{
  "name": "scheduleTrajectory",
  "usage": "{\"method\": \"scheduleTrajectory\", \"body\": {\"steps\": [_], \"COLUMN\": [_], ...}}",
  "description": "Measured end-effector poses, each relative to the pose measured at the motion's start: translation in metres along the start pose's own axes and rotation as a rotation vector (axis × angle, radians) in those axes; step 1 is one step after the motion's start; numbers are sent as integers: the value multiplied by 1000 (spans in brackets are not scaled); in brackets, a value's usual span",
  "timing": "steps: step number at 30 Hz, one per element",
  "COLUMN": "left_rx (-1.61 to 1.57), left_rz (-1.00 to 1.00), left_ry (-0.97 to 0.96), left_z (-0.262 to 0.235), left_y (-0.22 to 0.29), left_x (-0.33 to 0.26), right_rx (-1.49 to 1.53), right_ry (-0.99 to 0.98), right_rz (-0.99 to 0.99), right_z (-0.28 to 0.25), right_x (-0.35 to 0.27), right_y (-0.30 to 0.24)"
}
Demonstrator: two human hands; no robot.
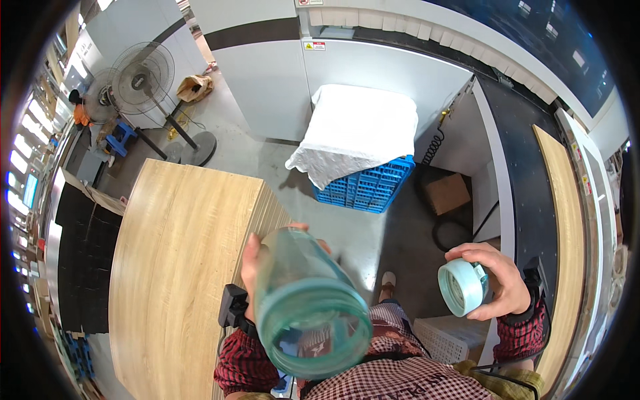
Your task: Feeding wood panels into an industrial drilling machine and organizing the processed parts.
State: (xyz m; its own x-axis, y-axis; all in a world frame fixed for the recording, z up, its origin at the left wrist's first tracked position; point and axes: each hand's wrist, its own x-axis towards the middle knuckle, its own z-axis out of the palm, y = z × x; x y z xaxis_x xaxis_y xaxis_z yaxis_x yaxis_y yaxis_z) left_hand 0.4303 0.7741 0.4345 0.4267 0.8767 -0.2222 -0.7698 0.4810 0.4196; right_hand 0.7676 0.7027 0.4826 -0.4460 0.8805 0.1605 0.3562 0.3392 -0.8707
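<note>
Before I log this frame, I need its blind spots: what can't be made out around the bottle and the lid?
- Left hand, head view: mostly hidden behind the green bottle; only fingertips and part of the palm show.
- Bottle's contents: the tinted wall blurs them, so I cannot tell.
- Lid in the right hand: its outer face points away.
- Blue crate: a white cloth covers the top.
- Stack of boards: cut off by the lower edge.

Stack of light wood boards point(180, 267) on the left, two standing fans point(137, 83) behind it, blue plastic crate point(370, 187) under a white cloth point(357, 130), cardboard box point(447, 193) on the floor, white basket point(443, 340) lower right.
</note>
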Motion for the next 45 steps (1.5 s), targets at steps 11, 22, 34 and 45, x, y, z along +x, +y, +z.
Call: {"method": "scheduleTrajectory", "body": {"steps": [11, 22, 34, 45], "left_rx": [88, 44, 407, 51], "left_rz": [8, 138, 290, 413], "left_ry": [-356, -662, -1161, -720], "left_z": [55, 80, 121, 130], "left_y": [0, 3, 61, 10], "left_x": [7, 12, 28, 2], "right_rx": [-21, 5, 7, -12], "right_ry": [73, 119, 109, 110], "right_rz": [-35, -66, -82, -89], "right_z": [-2, -2, -4, -2], "right_x": [-16, -29, -34, -34], "right_y": [-9, -16, -28, -36]}}
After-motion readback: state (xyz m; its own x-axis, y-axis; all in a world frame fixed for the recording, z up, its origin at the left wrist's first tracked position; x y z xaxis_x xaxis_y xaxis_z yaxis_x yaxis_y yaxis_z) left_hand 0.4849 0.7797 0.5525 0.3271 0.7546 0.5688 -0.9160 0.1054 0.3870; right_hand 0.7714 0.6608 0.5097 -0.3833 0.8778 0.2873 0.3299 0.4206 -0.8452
